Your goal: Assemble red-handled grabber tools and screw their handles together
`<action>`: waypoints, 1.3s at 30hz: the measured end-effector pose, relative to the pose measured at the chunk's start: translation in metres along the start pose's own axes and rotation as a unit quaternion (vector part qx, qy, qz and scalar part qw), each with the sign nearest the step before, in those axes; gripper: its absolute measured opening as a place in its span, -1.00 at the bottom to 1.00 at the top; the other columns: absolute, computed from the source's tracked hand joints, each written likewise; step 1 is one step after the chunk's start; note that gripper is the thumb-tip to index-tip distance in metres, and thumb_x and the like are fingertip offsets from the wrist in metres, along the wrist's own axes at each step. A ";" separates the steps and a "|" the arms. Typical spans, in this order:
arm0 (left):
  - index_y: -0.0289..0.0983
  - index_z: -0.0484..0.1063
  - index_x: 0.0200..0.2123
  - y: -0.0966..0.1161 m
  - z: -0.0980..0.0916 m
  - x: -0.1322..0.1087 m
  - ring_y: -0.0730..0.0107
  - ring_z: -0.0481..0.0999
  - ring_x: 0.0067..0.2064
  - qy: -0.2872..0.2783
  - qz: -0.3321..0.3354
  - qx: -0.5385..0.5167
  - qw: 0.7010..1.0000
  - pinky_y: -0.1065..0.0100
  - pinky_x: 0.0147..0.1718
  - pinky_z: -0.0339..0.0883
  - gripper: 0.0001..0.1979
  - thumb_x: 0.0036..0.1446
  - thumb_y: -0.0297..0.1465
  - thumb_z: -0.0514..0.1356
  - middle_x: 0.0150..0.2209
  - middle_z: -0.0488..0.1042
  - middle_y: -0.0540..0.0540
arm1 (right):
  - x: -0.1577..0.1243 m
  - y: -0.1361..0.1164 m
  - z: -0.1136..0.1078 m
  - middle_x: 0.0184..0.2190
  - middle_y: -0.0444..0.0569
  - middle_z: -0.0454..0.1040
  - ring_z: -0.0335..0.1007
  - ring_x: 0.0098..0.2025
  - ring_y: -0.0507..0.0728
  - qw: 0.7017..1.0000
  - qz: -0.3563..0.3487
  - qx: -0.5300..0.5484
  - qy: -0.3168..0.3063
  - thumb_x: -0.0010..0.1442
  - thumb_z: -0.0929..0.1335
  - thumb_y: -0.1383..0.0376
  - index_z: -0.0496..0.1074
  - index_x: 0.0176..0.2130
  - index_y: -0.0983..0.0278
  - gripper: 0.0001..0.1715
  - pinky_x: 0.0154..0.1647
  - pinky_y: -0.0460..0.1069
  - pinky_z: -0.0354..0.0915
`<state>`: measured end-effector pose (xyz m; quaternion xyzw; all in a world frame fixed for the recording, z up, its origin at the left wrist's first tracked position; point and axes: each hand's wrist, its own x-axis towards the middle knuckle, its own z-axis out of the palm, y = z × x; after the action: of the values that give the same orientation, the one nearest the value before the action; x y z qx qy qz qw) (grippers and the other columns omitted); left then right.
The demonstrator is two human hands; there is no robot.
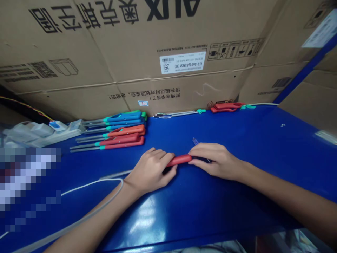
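My left hand (154, 170) is closed round the red handle (180, 160) of a long stick lighter, low over the blue table. The lighter's metal tube (116, 174) reaches out to the left beyond my wrist. Thumb and fingers of my right hand (214, 159) pinch the handle's rounded end. A purple-tipped pen (195, 141) shows partly behind my right fingers; whether they touch it I cannot tell. Farther back at the left lies a row of stick lighters with blue handles (126, 119), an orange handle (126, 130) and red handles (122, 141), tubes pointing left.
A big cardboard box (105, 77) walls off the back of the blue table (250, 200). Against it lie thin metal tubes (181, 113) and more red handles (226, 106). A power strip (63, 131) sits at left; a pale cable (84, 221) crosses my left forearm.
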<state>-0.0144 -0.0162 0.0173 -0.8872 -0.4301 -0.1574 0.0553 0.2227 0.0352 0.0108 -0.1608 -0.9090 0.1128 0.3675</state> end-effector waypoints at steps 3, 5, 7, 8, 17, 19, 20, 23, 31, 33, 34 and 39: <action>-0.34 0.45 -0.12 0.003 0.000 0.000 0.21 0.48 -0.37 0.014 0.001 -0.010 1.000 0.21 -0.34 0.33 -0.71 0.26 -0.26 0.09 -0.38 0.51 -0.13 | -0.001 -0.001 0.002 -0.23 0.06 0.57 0.52 -0.21 0.10 1.000 -0.007 0.001 0.001 0.25 0.34 0.38 0.49 -0.17 0.31 -0.86 -0.16 0.00 0.47; -0.35 0.45 -0.10 0.003 0.000 0.000 0.22 0.48 -0.36 0.023 -0.002 -0.019 1.000 0.22 -0.35 0.35 -0.70 0.26 -0.25 0.11 -0.36 0.50 -0.15 | -0.002 0.000 0.002 -0.21 0.06 0.57 0.52 -0.19 0.10 1.000 -0.005 -0.001 0.000 0.25 0.32 0.40 0.49 -0.16 0.30 -0.83 -0.10 0.02 0.47; -0.35 0.44 -0.10 0.004 -0.001 0.000 0.23 0.47 -0.34 0.024 -0.008 -0.030 0.999 0.24 -0.34 0.36 -0.71 0.25 -0.27 0.12 -0.34 0.50 -0.16 | -0.002 0.002 0.001 -0.18 0.04 0.57 0.53 -0.16 0.10 1.000 0.004 -0.004 -0.009 0.24 0.32 0.40 0.48 -0.13 0.28 -0.80 0.00 0.07 0.45; -0.35 0.44 -0.10 0.004 -0.001 0.000 0.23 0.46 -0.32 0.022 -0.011 -0.035 0.999 0.25 -0.33 0.36 -0.71 0.25 -0.27 0.12 -0.32 0.50 -0.17 | -0.002 0.002 0.000 -0.18 0.04 0.57 0.53 -0.15 0.11 1.000 0.010 -0.006 -0.015 0.22 0.33 0.40 0.48 -0.12 0.27 -0.79 0.05 0.09 0.43; -0.32 0.44 -0.08 0.003 -0.002 0.000 0.21 0.48 -0.26 0.022 -0.014 -0.041 0.999 0.20 -0.24 0.35 -0.71 0.26 -0.25 0.13 -0.26 0.53 -0.18 | 0.000 -0.002 -0.002 -0.17 0.02 0.55 0.49 -0.11 0.11 0.994 0.059 0.004 -0.091 0.29 0.32 0.32 0.46 -0.13 0.27 -0.84 0.22 0.17 0.27; -0.32 0.44 -0.05 0.003 -0.001 -0.001 0.21 0.50 -0.27 0.019 -0.003 -0.035 0.999 0.18 -0.24 0.32 -0.68 0.25 -0.22 0.14 -0.28 0.54 -0.16 | 0.001 -0.003 -0.002 -0.14 0.02 0.52 0.46 -0.07 0.11 0.989 0.084 0.003 -0.124 0.33 0.28 0.28 0.45 -0.14 0.27 -0.82 0.27 0.20 0.20; -0.32 0.43 -0.04 0.003 0.000 -0.001 0.21 0.51 -0.28 0.015 0.003 -0.033 0.999 0.18 -0.24 0.31 -0.66 0.25 -0.21 0.15 -0.30 0.55 -0.16 | 0.001 -0.004 -0.002 -0.12 0.03 0.51 0.45 -0.05 0.11 0.986 0.094 0.001 -0.135 0.34 0.26 0.27 0.45 -0.15 0.28 -0.80 0.28 0.22 0.17; -0.33 0.45 -0.06 0.003 0.001 -0.002 0.22 0.51 -0.29 0.003 0.009 -0.028 1.000 0.19 -0.23 0.30 -0.68 0.26 -0.23 0.14 -0.31 0.55 -0.16 | 0.000 -0.006 0.000 -0.09 0.05 0.47 0.42 -0.01 0.13 0.983 0.103 -0.006 -0.151 0.36 0.24 0.25 0.45 -0.17 0.29 -0.77 0.28 0.25 0.15; -0.32 0.40 0.06 0.005 0.000 0.000 0.13 0.46 -0.03 -0.048 0.011 -0.051 0.997 0.09 -0.07 0.29 -0.65 0.33 -0.26 0.05 -0.06 0.54 -0.22 | 0.003 0.034 -0.021 -0.21 0.04 0.54 0.45 -0.11 0.17 0.992 0.112 -0.059 -0.019 0.27 0.31 0.29 0.49 -0.30 0.25 -0.83 -0.02 0.10 0.39; -0.31 0.41 0.05 0.004 0.000 0.000 0.14 0.44 0.00 -0.056 0.009 -0.060 0.997 0.08 -0.04 0.28 -0.67 0.35 -0.29 0.02 -0.03 0.52 -0.21 | -0.002 0.064 -0.046 -0.21 0.06 0.55 0.46 -0.11 0.20 0.960 0.233 -0.148 0.044 0.23 0.32 0.30 0.50 -0.30 0.27 -0.85 0.03 0.13 0.35; -0.31 0.41 0.05 0.004 0.001 0.000 0.14 0.43 0.00 -0.053 0.007 -0.064 0.997 0.08 -0.03 0.29 -0.67 0.36 -0.29 0.01 -0.03 0.51 -0.21 | -0.006 0.079 -0.063 -0.18 0.08 0.55 0.46 -0.08 0.22 0.922 0.324 -0.202 0.071 0.20 0.33 0.30 0.51 -0.27 0.29 -0.85 0.05 0.15 0.32; -0.26 0.43 0.01 0.003 0.004 0.000 0.17 0.42 -0.02 -0.042 0.002 -0.077 0.996 0.10 -0.02 0.29 -0.70 0.35 -0.29 0.03 -0.06 0.50 -0.19 | -0.045 0.115 -0.149 -0.06 0.35 0.48 0.39 0.04 0.35 0.683 0.650 -0.310 0.122 0.15 0.33 0.37 0.47 -0.06 0.46 -0.64 0.02 0.16 0.27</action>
<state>-0.0112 -0.0177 0.0141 -0.8955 -0.4169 -0.1528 -0.0312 0.3826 0.1371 0.0500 -0.8285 -0.5066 0.0144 0.2383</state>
